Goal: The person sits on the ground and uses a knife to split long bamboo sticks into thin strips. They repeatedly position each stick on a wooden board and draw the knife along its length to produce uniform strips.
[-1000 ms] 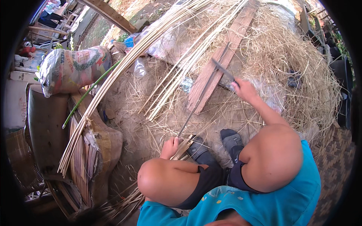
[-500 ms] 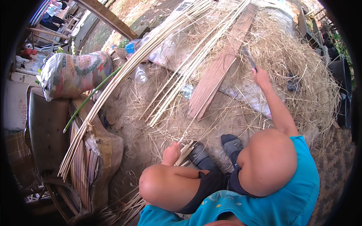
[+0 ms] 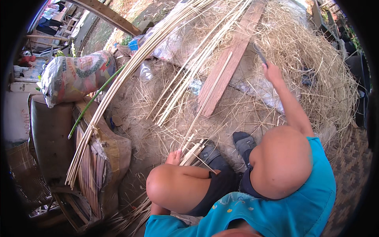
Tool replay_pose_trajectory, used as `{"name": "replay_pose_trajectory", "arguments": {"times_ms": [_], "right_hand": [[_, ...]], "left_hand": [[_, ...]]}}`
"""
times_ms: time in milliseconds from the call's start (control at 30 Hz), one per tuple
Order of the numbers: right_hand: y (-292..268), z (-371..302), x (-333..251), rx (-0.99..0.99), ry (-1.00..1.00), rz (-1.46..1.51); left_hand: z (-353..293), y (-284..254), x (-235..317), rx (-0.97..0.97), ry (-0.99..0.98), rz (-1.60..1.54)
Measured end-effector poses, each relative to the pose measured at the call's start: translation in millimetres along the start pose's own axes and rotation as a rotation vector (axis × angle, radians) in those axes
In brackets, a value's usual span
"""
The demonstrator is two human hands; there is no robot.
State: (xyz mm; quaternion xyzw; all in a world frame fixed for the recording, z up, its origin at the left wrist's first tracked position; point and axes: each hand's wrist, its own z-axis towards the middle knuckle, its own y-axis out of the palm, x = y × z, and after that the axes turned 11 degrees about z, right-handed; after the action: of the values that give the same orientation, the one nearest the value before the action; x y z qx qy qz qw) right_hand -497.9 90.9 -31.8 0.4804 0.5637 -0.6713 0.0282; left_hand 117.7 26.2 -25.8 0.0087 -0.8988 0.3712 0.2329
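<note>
Strip (image 3: 216, 80) lies along the plank (image 3: 245, 33), its near end seemingly pinched in our left hand (image 3: 173, 157); our right hand (image 3: 272, 73) grips the knife (image 3: 259, 52), clear of it. We seem between shaving strokes; the next calls for bringing knife to strip.

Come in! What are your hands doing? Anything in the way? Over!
Right hand gripping knife. Left hand beside cut strips, grip unclear. Pale strip lengthwise over wooden plank. Loose shavings heaped right of plank.

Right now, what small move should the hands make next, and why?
Probably ease the right hand leftward, bringing its knife over the pale strip: the strip runs over the board toward the left hand, while the knife is beside the board's right edge.
</note>
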Motion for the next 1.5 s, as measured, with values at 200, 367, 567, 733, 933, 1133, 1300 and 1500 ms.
{"name": "replay_pose_trajectory", "arguments": {"times_ms": [200,367,567,733,933,1133,1300,1500], "right_hand": [[40,-37,-53,-0.114,-0.224,-0.017],[65,-88,-81,-0.316,-0.401,-0.017],[52,-44,-55,-0.281,-0.192,-0.068],[54,-59,-32,-0.245,-0.543,-0.071],[2,-2,-47,-0.023,-0.220,0.029],[67,-150,-101,-0.579,-0.476,-0.083],[9,-32,-7,0.014,-0.072,0.008],[25,-80,-85,-0.297,-0.206,0.111]], "left_hand": [[38,10,-7,-0.104,0.001,-0.279],[89,7,91,0.086,0.187,-0.252],[66,-5,79,0.093,0.177,-0.216],[51,-10,77,0.065,0.141,-0.163],[26,0,5,0.021,0.004,-0.241],[67,13,119,0.341,0.256,0.254],[52,4,109,0.241,0.253,0.286],[76,9,106,-0.035,0.208,-0.189]]}}
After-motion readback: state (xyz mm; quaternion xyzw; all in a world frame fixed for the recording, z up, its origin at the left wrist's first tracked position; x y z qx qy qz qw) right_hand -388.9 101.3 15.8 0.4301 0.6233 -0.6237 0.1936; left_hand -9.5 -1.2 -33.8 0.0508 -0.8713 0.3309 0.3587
